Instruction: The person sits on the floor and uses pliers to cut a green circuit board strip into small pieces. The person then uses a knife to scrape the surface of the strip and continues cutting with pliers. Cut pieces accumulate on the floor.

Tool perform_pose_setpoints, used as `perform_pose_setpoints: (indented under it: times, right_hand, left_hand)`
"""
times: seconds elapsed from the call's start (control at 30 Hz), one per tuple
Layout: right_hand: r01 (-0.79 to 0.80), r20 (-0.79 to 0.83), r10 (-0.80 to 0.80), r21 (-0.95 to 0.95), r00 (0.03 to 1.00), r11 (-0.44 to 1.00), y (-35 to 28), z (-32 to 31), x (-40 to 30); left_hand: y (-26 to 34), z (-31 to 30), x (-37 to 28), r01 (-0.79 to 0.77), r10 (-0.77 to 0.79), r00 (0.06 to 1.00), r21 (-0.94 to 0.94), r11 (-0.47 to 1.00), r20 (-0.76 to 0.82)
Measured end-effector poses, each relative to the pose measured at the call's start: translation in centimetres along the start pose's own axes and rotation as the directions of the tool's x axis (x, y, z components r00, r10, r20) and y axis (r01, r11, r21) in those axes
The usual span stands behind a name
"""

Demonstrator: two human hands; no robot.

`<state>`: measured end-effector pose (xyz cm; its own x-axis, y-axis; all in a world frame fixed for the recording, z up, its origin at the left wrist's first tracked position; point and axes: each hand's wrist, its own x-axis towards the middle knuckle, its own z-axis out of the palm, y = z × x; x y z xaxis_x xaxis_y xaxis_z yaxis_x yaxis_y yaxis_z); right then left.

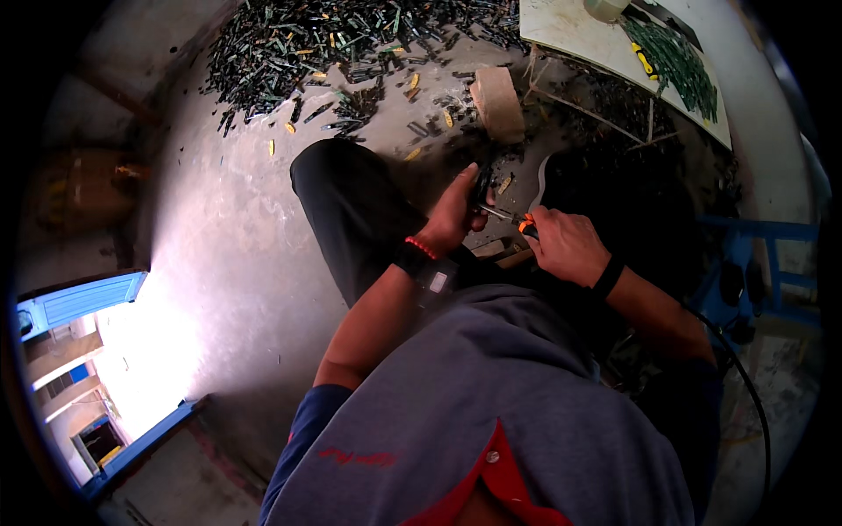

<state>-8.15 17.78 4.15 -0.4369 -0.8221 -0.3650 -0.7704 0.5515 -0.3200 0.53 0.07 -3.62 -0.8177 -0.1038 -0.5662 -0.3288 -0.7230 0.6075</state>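
Observation:
My left hand (452, 209) grips a dark, narrow part (483, 181) in front of my lap. Its fine shape is lost in shadow. In my right hand (571, 244) is a screwdriver (526, 227) with an orange and black handle. The thin metal shaft points left, and its tip is at the fingers of my left hand, close to the dark part. Whether tip and part touch cannot be made out. Just beyond the hands, a yellow strip (505, 185) with holes lies on the floor.
A large heap of dark strips (316, 59) covers the floor ahead, with yellow strips scattered around. A tan block (498, 105) stands nearer me. On the white tabletop (566, 29) at right lie green strips (684, 72) and a yellow-and-black tool (643, 61). A black cable (750, 381) curves at right.

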Motion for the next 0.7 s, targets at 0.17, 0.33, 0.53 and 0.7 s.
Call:
perform_pose_setpoints:
  times: [0.17,0.33,0.53,0.7]
  right_hand:
    - [-0.038,0.09,0.027,0.128,0.996,0.991,-0.8,0.9,0.3]
    - [-0.374,0.454,-0.053,0.789,0.889,0.488,-0.7,3.1,1.1]
    - [-0.631,0.434,-0.48,0.66,0.763,-0.407,-2.7,5.5,0.6]
    - [-0.639,0.388,-0.528,0.614,0.756,-0.463,-2.6,5.5,0.4]
  left_hand:
    - [-1.0,-0.7,1.1,-0.022,0.054,0.973,0.143,0.99,-0.226]
    - [0.1,0.3,0.5,-0.045,0.14,0.926,0.265,0.963,-0.351]
    - [0.5,-0.2,1.7,-0.18,0.153,0.966,-0.123,0.976,-0.207]
    - [0.5,-0.1,1.6,-0.132,0.133,0.991,-0.304,0.943,-0.016]
